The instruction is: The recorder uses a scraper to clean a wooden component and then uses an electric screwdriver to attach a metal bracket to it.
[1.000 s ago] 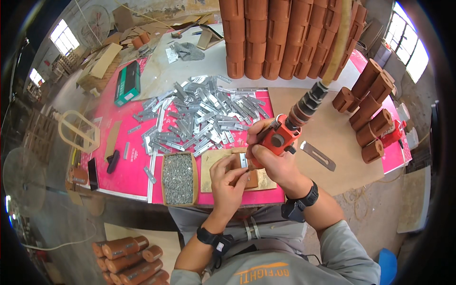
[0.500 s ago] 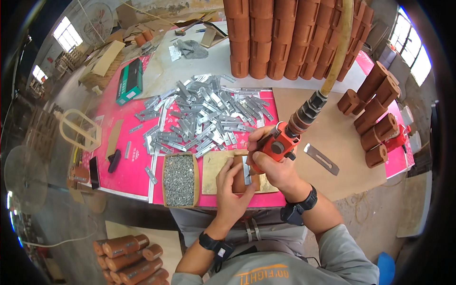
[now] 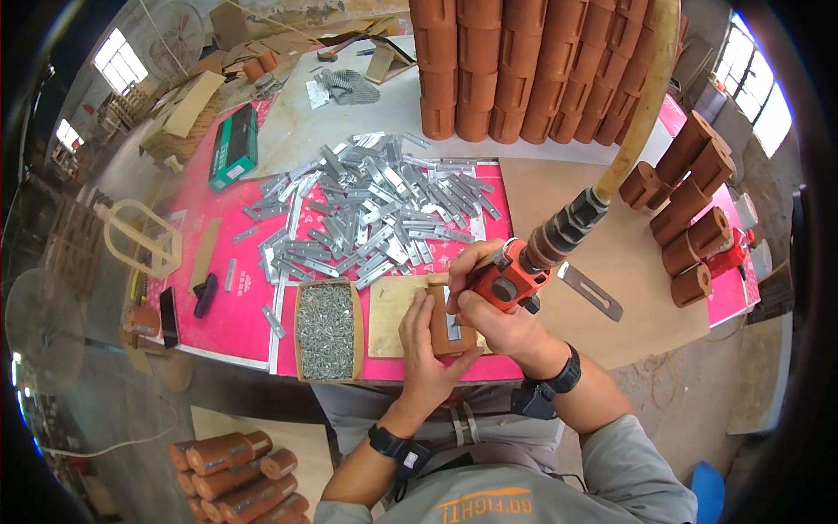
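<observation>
My left hand (image 3: 425, 356) is wrapped round the left side of a short reddish-brown cylinder (image 3: 443, 348), which lies on a pale wooden board (image 3: 389, 319) at the table's front edge. A silvery metal strip (image 3: 452, 327) runs along the cylinder's upper side. Over it, my right hand (image 3: 502, 325) grips a red air screwdriver (image 3: 513, 278), with a yellowish hose (image 3: 635, 131) rising from its back end. The tool's tip is hidden behind my right fingers, close to the strip. Left of the board, a cardboard box (image 3: 360, 345) holds many small screws (image 3: 326, 330).
Loose metal strips (image 3: 375, 205) are heaped behind the box. Tall stacks of brown cylinders (image 3: 476, 79) stand at the back, with more cylinders (image 3: 690, 223) at the right and others (image 3: 231, 476) low on the left. A slotted flat blade (image 3: 591, 292) lies right of my right hand.
The screwdriver has shifted slightly right and down, and its hose has swung right. More of the metal strip's lower part shows. My left hand keeps its hold on the cylinder.
</observation>
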A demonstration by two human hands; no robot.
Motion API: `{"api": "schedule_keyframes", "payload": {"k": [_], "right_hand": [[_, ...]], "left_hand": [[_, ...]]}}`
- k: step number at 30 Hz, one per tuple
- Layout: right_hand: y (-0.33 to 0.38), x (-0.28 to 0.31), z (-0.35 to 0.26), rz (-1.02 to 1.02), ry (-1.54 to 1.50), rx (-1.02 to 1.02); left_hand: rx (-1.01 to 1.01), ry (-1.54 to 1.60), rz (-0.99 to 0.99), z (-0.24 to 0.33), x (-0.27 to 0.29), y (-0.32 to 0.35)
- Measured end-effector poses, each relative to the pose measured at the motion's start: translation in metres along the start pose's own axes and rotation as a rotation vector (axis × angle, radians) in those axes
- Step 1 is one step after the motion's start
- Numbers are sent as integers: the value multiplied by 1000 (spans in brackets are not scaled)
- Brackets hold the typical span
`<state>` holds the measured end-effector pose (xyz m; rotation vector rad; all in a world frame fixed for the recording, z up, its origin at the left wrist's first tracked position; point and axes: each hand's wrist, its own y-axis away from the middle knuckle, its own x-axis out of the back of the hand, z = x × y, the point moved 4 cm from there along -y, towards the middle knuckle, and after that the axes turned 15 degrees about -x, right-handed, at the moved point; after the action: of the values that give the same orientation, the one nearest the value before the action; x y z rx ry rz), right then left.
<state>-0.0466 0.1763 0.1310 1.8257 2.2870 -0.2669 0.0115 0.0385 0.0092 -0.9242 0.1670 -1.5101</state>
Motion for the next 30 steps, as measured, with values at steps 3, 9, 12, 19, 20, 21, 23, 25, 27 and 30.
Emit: {"api": "schedule_keyframes", "payload": {"k": [3, 9, 12, 19, 20, 21, 23, 25, 27, 30], "right_hand": [[1, 2, 5, 65, -11, -21], [0, 0, 11, 85, -61, 7], [3, -5, 11, 79, 12, 64], [4, -3, 14, 117, -64, 24], [4, -5, 13, 108, -38, 19], [5, -6, 10, 127, 9, 26], [5, -11, 2, 111, 99, 46], [3, -14, -10, 76, 134, 57], [2, -15, -25, 83, 227, 104], [5, -11, -39, 34, 48, 28]], "left_hand": [[-9, 5, 10, -1, -1, 2], [-1, 4, 0, -1, -2, 2], [-2, -22, -20, 0, 0, 1], [-43, -42, 7, 1, 0, 1], [-50, -46, 4, 1, 0, 1], [-43, -48, -10, -1, -1, 1], [-69, -63, -8, 0, 1, -1], [-82, -85, -24, 1, 6, -3], [-88, -138, -128, 3, 10, -5], [-119, -106, -167, 6, 23, -8]]}}
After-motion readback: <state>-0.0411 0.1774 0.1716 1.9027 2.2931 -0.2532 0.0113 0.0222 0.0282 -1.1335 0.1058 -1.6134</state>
